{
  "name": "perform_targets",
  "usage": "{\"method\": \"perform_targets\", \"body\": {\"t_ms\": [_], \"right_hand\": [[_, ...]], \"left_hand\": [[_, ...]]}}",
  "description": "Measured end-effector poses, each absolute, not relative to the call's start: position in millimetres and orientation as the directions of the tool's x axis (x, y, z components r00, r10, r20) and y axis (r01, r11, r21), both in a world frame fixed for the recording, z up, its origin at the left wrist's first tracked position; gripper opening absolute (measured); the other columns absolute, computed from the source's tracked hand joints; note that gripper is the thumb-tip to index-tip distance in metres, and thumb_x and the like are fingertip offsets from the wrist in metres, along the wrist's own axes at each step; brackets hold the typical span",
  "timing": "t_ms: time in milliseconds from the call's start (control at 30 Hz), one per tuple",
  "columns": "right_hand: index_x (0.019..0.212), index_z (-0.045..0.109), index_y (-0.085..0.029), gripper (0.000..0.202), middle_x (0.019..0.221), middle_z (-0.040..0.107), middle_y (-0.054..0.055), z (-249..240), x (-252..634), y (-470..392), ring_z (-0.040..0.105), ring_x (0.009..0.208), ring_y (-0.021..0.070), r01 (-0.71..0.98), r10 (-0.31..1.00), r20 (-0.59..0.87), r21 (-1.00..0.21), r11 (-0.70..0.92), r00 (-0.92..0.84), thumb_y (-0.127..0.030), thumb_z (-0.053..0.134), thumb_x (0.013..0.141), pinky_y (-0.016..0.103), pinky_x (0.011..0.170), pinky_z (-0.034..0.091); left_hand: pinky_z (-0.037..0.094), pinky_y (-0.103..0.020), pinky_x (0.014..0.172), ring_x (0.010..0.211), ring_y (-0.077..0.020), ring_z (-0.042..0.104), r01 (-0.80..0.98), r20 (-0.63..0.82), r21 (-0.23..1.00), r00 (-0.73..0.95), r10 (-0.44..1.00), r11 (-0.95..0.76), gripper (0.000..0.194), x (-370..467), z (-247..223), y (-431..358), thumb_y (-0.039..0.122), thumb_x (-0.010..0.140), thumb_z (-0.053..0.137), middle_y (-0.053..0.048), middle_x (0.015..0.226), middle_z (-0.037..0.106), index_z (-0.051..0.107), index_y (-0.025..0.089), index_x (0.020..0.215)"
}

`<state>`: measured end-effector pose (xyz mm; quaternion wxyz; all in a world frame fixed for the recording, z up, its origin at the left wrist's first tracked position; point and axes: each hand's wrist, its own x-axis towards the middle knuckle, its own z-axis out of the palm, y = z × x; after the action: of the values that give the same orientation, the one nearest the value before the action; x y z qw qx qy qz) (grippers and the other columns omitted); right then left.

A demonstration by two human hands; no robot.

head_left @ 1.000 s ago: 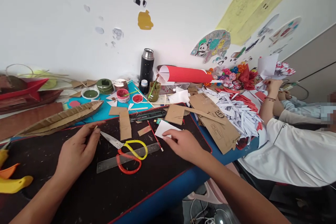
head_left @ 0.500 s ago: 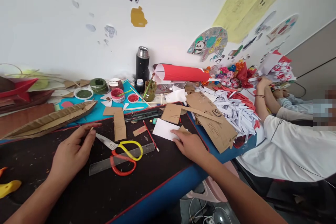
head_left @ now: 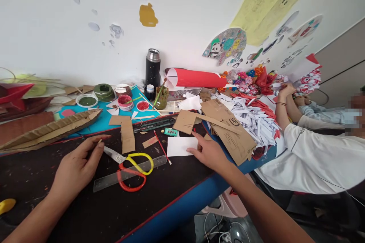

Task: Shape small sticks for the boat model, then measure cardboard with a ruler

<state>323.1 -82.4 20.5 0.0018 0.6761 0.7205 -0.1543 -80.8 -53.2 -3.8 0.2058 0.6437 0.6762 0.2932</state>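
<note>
Right hand [head_left: 208,153], fingers loosely parted, touches the right end of the card [head_left: 179,146], its length running left-right, while the left hand [head_left: 77,164], farther off, pinches a stick [head_left: 100,141].

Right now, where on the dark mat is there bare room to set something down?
On the mat, the stretch between the ruler, scissors and its red front edge; also the speckled strip between left hand and cardboard boat. Farther back it's crowded: paint pots, cardboard pieces.

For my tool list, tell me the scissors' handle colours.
The scissors have one yellow handle and one orange-red, best seen in the head view.
</note>
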Motion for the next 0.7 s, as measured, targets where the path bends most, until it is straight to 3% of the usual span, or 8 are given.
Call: {"method": "perform_targets", "body": {"t_ms": [133, 367, 567, 700], "right_hand": [[0.168, 0.043, -0.018, 0.089, 0.099, 0.084, 0.013, 25.2, 303.0, -79.8, 0.079, 0.095, 0.0358, 0.993, 0.942, -0.313, -0.061, 0.102, -0.116, -0.065, 0.071, 0.097, 0.037, 0.079, 0.05], [0.161, 0.052, -0.021, 0.072, 0.092, 0.083, 0.01, 20.5, 315.5, -84.6, 0.079, 0.092, 0.0336, 0.988, 0.942, -0.299, -0.039, 0.147, -0.152, -0.055, 0.071, 0.1, 0.035, 0.077, 0.049], [0.132, 0.072, -0.021, 0.034, 0.086, 0.082, 0.007, 8.7, 335.3, -100.9, 0.077, 0.076, 0.0253, 0.975, 0.98, -0.076, -0.137, 0.175, -0.186, -0.042, 0.06, 0.109, 0.029, 0.068, 0.046], [0.114, 0.076, -0.02, 0.032, 0.092, 0.083, 0.01, 10.2, 341.2, -109.6, 0.077, 0.076, 0.0225, 0.939, 0.954, 0.107, -0.175, 0.295, -0.279, -0.035, 0.048, 0.112, 0.029, 0.07, 0.048]], "left_hand": [[0.053, -0.026, 0.071, 0.08, -0.023, 0.075, 0.746, 0.077, 0.666, -0.084, 0.994, 0.011, 0.048, -80.8, -4.5, -52.1, 0.053, 0.093, 0.048, -0.006, 0.104, 0.084, 0.076, 0.022, 0.116], [0.05, -0.024, 0.068, 0.075, -0.02, 0.072, 0.752, 0.038, 0.659, -0.077, 0.996, 0.033, 0.053, -81.5, -5.7, -52.8, 0.055, 0.094, 0.046, -0.007, 0.109, 0.083, 0.077, 0.021, 0.12], [0.048, -0.025, 0.062, 0.063, -0.0184, 0.067, 0.767, 0.015, 0.64, -0.065, 0.998, 0.041, 0.057, -81.4, -7.7, -52.8, 0.059, 0.094, 0.044, -0.006, 0.104, 0.083, 0.076, 0.021, 0.121], [0.049, -0.025, 0.064, 0.068, -0.0197, 0.07, 0.777, 0.026, 0.629, -0.063, 0.998, 0.033, 0.054, -81.5, -7.8, -52.4, 0.057, 0.094, 0.045, -0.005, 0.102, 0.083, 0.076, 0.022, 0.12]]}}
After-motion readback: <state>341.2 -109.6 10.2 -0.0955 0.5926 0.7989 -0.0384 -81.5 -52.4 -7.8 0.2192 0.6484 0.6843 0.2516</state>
